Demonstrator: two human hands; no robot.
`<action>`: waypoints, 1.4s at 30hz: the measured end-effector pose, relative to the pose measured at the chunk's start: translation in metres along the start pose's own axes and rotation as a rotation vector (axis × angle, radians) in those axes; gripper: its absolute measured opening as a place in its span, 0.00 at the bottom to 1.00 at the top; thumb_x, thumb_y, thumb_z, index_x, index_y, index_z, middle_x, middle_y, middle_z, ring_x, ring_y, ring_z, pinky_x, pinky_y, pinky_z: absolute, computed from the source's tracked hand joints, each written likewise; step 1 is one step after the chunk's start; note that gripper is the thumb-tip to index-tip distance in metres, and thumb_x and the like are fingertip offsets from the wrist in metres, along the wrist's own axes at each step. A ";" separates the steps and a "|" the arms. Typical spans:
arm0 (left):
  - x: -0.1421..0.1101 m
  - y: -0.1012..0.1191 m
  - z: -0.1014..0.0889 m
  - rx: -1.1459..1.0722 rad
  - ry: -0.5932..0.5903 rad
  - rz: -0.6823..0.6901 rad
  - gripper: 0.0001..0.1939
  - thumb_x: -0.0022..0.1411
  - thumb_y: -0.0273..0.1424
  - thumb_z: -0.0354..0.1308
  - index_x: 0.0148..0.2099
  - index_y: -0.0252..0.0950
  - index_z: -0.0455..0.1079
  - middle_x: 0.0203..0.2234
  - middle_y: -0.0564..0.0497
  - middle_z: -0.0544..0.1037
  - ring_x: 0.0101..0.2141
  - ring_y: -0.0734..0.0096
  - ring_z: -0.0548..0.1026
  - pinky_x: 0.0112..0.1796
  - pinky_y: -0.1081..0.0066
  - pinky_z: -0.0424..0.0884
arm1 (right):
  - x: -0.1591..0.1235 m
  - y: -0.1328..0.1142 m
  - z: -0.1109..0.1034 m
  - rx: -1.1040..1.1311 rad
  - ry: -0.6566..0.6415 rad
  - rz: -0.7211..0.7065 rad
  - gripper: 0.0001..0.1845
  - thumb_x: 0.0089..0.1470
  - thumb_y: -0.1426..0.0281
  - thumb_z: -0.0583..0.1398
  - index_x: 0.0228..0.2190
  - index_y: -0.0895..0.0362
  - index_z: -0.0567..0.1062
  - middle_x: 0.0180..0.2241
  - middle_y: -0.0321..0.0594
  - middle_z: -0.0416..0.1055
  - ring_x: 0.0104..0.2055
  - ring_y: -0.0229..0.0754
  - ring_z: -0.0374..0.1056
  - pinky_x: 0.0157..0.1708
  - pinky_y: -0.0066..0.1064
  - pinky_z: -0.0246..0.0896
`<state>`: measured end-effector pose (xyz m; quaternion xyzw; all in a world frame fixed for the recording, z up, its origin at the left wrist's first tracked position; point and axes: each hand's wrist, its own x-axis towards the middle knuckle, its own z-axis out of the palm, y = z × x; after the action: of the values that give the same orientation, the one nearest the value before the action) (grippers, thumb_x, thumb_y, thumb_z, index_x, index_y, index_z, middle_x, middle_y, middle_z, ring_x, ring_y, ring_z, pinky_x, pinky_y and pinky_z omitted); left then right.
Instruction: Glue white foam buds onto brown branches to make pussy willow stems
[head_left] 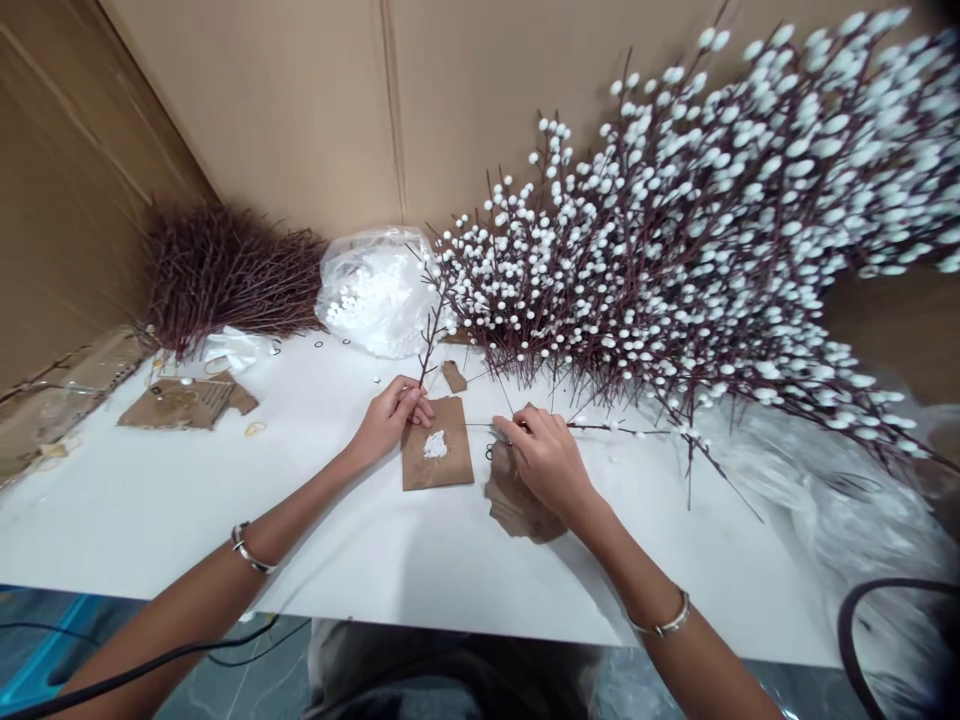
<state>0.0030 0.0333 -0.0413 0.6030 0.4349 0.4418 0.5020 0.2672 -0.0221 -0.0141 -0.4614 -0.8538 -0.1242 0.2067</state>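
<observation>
Left fingers (411, 398) curl shut around a bare twig (430, 340); right fingers (521, 428) pinch a thin budded stem (607, 428) beside a cardboard scrap (420, 470).

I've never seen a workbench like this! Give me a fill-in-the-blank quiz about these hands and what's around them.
The left hand holds a thin, dark ____ upright.
The right hand pinches a long, thin stem bearing a few small white ____.
In this view, the clear plastic bag sits to the ____ of the big pile of branches.
A metal ____ circles each wrist.

Missing words: twig; buds; left; bracelet.
</observation>
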 end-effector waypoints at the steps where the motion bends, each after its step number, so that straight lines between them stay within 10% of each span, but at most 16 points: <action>1: 0.000 0.000 0.000 0.003 -0.005 -0.004 0.14 0.69 0.44 0.51 0.42 0.37 0.62 0.29 0.51 0.78 0.28 0.71 0.77 0.33 0.69 0.70 | 0.001 -0.002 0.000 0.004 -0.017 -0.007 0.18 0.60 0.81 0.52 0.46 0.56 0.76 0.35 0.43 0.70 0.37 0.44 0.59 0.38 0.34 0.51; 7: -0.003 0.007 0.004 0.026 -0.061 -0.006 0.14 0.69 0.43 0.50 0.42 0.37 0.64 0.29 0.50 0.78 0.27 0.71 0.77 0.32 0.70 0.70 | 0.004 -0.010 0.001 0.003 -0.040 -0.005 0.11 0.64 0.68 0.56 0.40 0.53 0.78 0.31 0.39 0.69 0.35 0.42 0.58 0.38 0.34 0.48; 16: -0.003 0.005 0.007 -0.027 -0.088 -0.018 0.14 0.69 0.43 0.50 0.41 0.37 0.64 0.28 0.51 0.78 0.26 0.72 0.77 0.31 0.71 0.69 | 0.011 -0.019 -0.006 -0.150 0.002 -0.084 0.20 0.60 0.83 0.52 0.45 0.53 0.77 0.25 0.37 0.69 0.33 0.43 0.58 0.45 0.36 0.49; 42: -0.008 0.008 0.015 -0.042 -0.158 -0.049 0.14 0.70 0.42 0.50 0.41 0.37 0.64 0.28 0.51 0.77 0.25 0.72 0.76 0.31 0.71 0.69 | 0.014 -0.022 0.007 -0.141 -0.155 -0.199 0.13 0.59 0.80 0.56 0.38 0.51 0.75 0.30 0.38 0.67 0.33 0.43 0.54 0.37 0.37 0.41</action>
<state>0.0164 0.0217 -0.0353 0.6144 0.3993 0.3894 0.5580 0.2404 -0.0210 -0.0138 -0.3961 -0.8979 -0.1677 0.0939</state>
